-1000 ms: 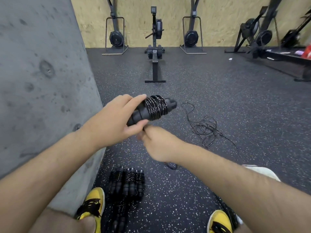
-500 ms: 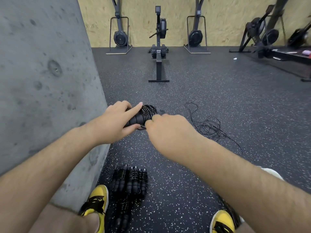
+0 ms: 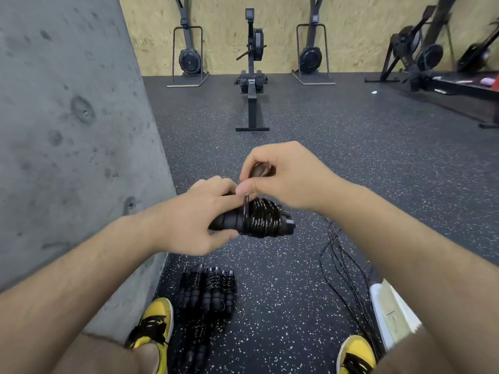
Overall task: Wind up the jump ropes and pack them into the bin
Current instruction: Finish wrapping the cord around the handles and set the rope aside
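My left hand (image 3: pixel 193 220) grips the black handles of a jump rope (image 3: pixel 259 221) whose thin cord is coiled tightly around them. My right hand (image 3: pixel 286 175) sits just above the bundle and pinches a loop of the cord at the coil's top. Several wound jump ropes (image 3: pixel 209 291) lie in a pile on the floor between my feet. Loose black cords (image 3: pixel 341 261) trail across the floor to the right, passing under my right forearm. A white bin (image 3: pixel 391 311) shows partly at the lower right, mostly hidden by my arm.
A grey concrete wall (image 3: pixel 67 136) rises close on my left. My yellow shoes (image 3: pixel 155 323) frame the pile. A rowing machine (image 3: pixel 252 85) stands ahead on the speckled rubber floor, with more machines along the plywood back wall and at the right.
The bundle has come lower and nearer to me. My right hand has moved from beside the coil to above it, pulling a loop of cord over the top.
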The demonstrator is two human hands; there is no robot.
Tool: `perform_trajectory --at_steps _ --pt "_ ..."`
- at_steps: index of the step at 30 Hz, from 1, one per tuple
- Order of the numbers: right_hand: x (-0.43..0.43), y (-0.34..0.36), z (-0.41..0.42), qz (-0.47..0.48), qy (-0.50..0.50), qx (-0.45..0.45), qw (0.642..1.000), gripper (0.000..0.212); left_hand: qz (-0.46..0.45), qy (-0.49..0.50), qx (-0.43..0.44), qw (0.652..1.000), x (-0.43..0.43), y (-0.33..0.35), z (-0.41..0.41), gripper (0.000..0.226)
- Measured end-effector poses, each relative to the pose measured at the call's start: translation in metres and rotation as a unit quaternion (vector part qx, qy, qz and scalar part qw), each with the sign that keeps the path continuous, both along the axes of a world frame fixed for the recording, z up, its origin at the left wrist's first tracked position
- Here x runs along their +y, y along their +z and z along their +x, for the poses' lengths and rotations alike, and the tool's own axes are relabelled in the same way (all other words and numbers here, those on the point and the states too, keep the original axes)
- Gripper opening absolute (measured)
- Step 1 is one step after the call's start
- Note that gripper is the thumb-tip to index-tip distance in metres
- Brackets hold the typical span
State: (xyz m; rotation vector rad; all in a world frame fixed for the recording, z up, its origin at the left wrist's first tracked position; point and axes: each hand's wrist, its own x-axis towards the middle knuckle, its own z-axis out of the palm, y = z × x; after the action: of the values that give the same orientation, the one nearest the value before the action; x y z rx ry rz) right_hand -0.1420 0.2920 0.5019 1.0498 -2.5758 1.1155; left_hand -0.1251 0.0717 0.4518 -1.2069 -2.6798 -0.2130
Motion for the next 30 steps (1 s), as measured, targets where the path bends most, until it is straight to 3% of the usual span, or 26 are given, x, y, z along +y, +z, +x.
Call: perform_trajectory --at_steps 4,6,9,11,13,14,16,18,22,26,30 --pt "0.015 -0.001 -0.017 -0.075 0.037 -0.202 0.976 0.015 0.119 -0.047 -0.063 0.990 0.014 0.012 0.016 0.056" --pt "0.018 -0.006 -0.021 -0.122 0.062 -0.282 0.950 0.008 0.224 -0.058 -0.161 0.959 0.020 0.012 0.024 0.062" --pt "0.014 -0.014 -0.022 -0.222 0.070 -0.388 0.892 0.012 0.329 -0.046 -0.222 0.917 0.023 0.008 0.024 0.071" --pt "0.007 -0.020 -0.023 -0.296 0.074 -0.425 0.852 0.009 0.402 -0.040 -0.258 0.878 0.024 0.008 0.021 0.074" --pt "-0.002 -0.025 -0.024 -0.380 0.071 -0.445 0.808 0.024 0.453 -0.036 -0.280 0.846 0.028 0.008 0.018 0.074" --pt "-0.006 -0.026 -0.024 -0.408 0.067 -0.449 0.792 0.031 0.478 -0.038 -0.287 0.829 0.030 0.008 0.016 0.071" --pt "-0.015 -0.029 -0.023 -0.430 0.058 -0.449 0.781 0.025 0.545 -0.032 -0.297 0.783 0.036 0.010 0.013 0.056" --pt "-0.022 -0.031 -0.021 -0.438 0.053 -0.437 0.784 0.020 0.603 0.004 -0.295 0.741 0.040 0.013 0.010 0.041" --pt "-0.028 -0.034 -0.011 -0.415 -0.007 -0.366 0.833 0.019 0.648 0.055 -0.304 0.697 0.044 0.017 0.007 0.037" --pt "-0.027 -0.029 0.002 -0.291 -0.102 -0.267 0.913 0.044 0.665 0.085 -0.315 0.672 0.042 0.022 0.006 0.046" --pt "-0.022 -0.018 0.017 -0.193 -0.129 -0.177 0.956 0.040 0.684 0.106 -0.315 0.650 0.038 0.026 0.004 0.038"
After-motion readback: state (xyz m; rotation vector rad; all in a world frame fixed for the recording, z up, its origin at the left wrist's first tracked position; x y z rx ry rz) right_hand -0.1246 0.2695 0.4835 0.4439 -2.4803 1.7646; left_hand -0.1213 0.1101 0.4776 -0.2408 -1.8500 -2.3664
